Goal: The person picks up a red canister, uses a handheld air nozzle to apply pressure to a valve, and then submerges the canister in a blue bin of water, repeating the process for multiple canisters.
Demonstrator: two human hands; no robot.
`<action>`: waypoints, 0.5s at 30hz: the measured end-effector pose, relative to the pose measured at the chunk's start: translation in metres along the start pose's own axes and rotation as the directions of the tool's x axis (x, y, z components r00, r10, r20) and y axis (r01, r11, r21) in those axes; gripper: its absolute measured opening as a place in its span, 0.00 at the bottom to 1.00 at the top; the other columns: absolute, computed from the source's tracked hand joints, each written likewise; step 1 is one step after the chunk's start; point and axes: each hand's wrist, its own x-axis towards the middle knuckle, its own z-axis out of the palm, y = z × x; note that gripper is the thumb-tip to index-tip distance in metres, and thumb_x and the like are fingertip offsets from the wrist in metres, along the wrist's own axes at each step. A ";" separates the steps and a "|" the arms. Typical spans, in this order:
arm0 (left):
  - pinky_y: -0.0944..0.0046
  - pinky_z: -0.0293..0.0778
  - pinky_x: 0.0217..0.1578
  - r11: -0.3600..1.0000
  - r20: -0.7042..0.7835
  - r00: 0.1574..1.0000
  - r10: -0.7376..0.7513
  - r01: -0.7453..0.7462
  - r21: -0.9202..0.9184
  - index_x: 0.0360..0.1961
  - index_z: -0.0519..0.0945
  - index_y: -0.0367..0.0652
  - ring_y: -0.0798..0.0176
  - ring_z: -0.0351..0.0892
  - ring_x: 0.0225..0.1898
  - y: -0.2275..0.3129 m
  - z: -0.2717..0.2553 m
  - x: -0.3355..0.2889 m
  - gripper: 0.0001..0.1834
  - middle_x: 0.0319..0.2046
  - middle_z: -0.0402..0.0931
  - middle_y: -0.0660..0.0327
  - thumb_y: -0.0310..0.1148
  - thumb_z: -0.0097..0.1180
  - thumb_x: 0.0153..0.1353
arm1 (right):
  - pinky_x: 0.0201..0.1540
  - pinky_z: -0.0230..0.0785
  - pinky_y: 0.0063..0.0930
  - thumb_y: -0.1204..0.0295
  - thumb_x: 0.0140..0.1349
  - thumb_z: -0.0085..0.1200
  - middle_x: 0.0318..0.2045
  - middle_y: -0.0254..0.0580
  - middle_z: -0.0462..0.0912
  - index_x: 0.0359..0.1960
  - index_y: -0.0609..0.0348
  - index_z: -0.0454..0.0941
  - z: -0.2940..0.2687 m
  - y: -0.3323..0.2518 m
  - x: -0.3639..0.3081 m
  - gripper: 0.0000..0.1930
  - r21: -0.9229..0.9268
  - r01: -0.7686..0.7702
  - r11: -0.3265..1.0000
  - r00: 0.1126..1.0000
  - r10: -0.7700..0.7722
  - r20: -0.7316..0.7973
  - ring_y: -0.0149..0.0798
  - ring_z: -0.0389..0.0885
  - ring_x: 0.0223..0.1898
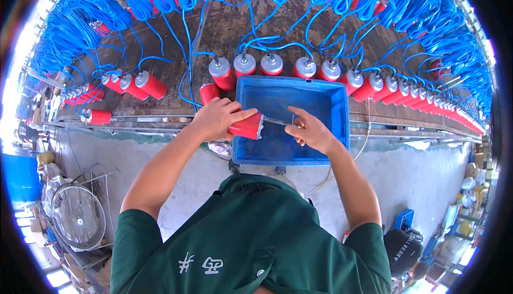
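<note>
My left hand (218, 118) grips the cylinder (246, 127), my right hand (311, 132) pinches a rod (277, 121) at its end, apparently working there; next likely needs steady alignment

Held cylinder (245, 127) glossy, its end (261, 126) perhaps metal; bin (272, 93) smooth plastic; bench top (227, 32) matt, worn rough.

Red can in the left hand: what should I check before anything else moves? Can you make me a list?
1. Left hand gripping the red can: ok.
2. Right hand holding the metal tool: ok.
3. Tool pointed at the can's end: ok.
4. Tool tip seated properly: cannot tell, too small to see.
5. Blue tray under the can's end: ok.
6. Blue cord well away from the left hand: not ok, it curls close by.
</note>
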 end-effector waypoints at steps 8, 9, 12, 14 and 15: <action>0.51 0.78 0.57 1.000 -0.010 1.000 0.006 -0.006 -0.016 0.76 0.70 0.66 0.53 0.81 0.53 0.002 0.000 0.002 0.59 0.54 0.80 0.65 0.43 0.83 0.36 | 0.44 0.83 0.47 0.73 0.64 0.59 0.37 0.44 0.87 0.42 0.53 0.78 0.020 0.023 0.018 0.06 -0.905 0.199 0.375 0.867 -0.498 -0.016 0.51 0.89 0.44; 0.51 0.78 0.57 1.000 -0.015 1.000 -0.011 0.010 -0.023 0.75 0.70 0.66 0.53 0.81 0.53 0.002 0.000 0.001 0.59 0.54 0.80 0.65 0.43 0.83 0.36 | 0.43 0.82 0.45 0.70 0.65 0.60 0.36 0.45 0.87 0.44 0.54 0.78 0.021 0.023 0.019 0.08 -0.900 0.173 0.399 0.865 -0.498 -0.054 0.50 0.89 0.42; 0.51 0.78 0.58 0.999 -0.026 0.999 -0.022 0.022 -0.026 0.75 0.71 0.66 0.53 0.81 0.54 0.002 -0.001 -0.001 0.58 0.54 0.80 0.65 0.42 0.83 0.36 | 0.39 0.80 0.37 0.64 0.69 0.62 0.33 0.43 0.86 0.46 0.58 0.80 0.011 0.014 0.012 0.12 -0.718 0.150 0.679 0.943 -0.315 -0.102 0.43 0.88 0.38; 0.51 0.78 0.58 1.000 -0.036 0.999 -0.012 0.011 -0.026 0.75 0.71 0.66 0.53 0.81 0.54 0.003 0.002 0.001 0.58 0.54 0.80 0.66 0.43 0.83 0.36 | 0.35 0.79 0.32 0.60 0.72 0.63 0.31 0.40 0.85 0.47 0.60 0.80 0.002 0.001 0.005 0.15 -0.486 0.081 0.870 0.991 -0.124 -0.056 0.37 0.87 0.35; 0.51 0.78 0.58 1.000 -0.021 1.000 -0.003 0.003 -0.005 0.75 0.72 0.67 0.54 0.81 0.54 0.004 0.004 0.002 0.58 0.54 0.80 0.66 0.43 0.83 0.36 | 0.32 0.76 0.28 0.56 0.72 0.63 0.31 0.39 0.84 0.48 0.62 0.80 -0.003 -0.006 0.005 0.20 -0.299 -0.050 0.953 0.998 0.056 0.012 0.33 0.85 0.34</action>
